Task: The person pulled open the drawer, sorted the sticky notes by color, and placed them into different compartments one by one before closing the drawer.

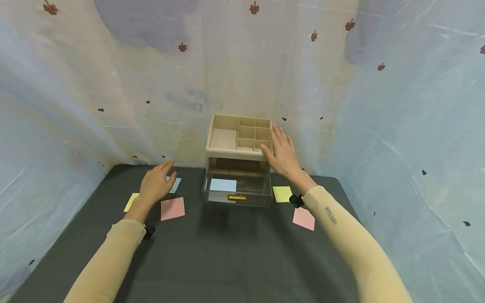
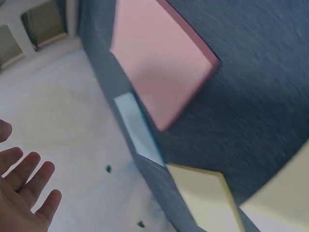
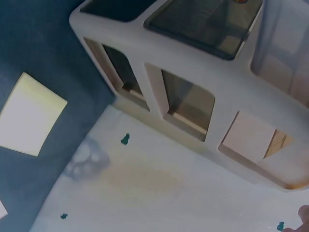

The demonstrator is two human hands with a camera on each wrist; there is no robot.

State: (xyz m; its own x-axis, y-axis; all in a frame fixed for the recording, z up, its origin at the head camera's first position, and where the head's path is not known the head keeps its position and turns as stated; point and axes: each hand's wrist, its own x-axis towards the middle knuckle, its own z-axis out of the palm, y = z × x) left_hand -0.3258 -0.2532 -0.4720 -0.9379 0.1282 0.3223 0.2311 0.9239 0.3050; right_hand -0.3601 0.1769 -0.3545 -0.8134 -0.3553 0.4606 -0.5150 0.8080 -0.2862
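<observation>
A beige desk organizer (image 1: pixel 238 154) with clear drawers stands at the back of the table. Its upper drawer (image 1: pixel 251 198), with a gold handle, is pulled out and contains a light blue sticky note pad (image 1: pixel 223 185). My right hand (image 1: pixel 285 156) lies at the organizer's top right edge, fingers extended; only fingertips show in the right wrist view. To the left, my left hand (image 1: pixel 154 182) hovers with fingers loosely spread and nothing in them. It partly hides a blue sticky note pad (image 1: pixel 175 185), and a pink pad (image 1: pixel 172 208) lies just right of it.
A yellow pad (image 1: pixel 130 202) lies left of the left forearm; another yellow pad (image 2: pixel 285 193) shows in the left wrist view. Right of the organizer lie a yellow pad (image 1: pixel 282 194) and a pink pad (image 1: pixel 304 219). A patterned curtain (image 1: pixel 242 75) surrounds the dark table (image 1: pixel 235 261).
</observation>
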